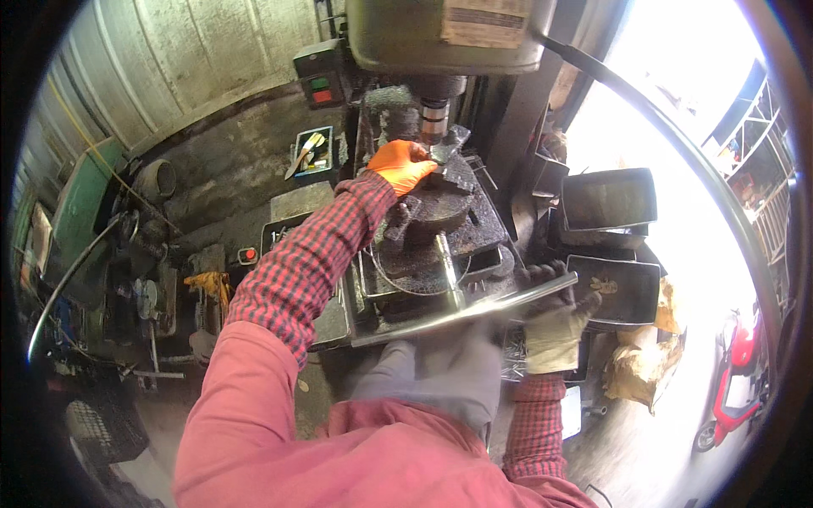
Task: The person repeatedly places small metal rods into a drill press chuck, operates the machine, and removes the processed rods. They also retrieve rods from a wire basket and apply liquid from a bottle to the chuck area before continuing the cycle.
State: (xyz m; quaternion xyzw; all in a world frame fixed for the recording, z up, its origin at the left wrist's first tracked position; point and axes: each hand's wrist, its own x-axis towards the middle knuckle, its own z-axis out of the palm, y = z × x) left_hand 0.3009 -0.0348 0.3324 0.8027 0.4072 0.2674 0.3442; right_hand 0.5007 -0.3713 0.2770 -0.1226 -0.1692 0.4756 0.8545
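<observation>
My left hand [403,167], in an orange glove, reaches up to the vise [432,209] on the drill press table. Its fingers are pinched together at a small metal piece [442,152] beside the vise jaw, just below the drill press spindle [434,118]. What lies between the fingertips is mostly hidden. My right hand [552,326] wears a pale work glove with dark fingers. It is at the right end of a long shiny metal bar [474,312], which crosses over its fingers. These look stretched out and apart, though slightly blurred. A shorter rod [449,269] runs from the vise to the bar.
Overhead hangs the drill press housing [398,38]; a switch box [322,80] with green and red buttons is beside it. Black bins [608,200] stand at right, near a brown paper sack [648,372]. A small tray [314,151] holds a brush. A red scooter [737,381] is farther right.
</observation>
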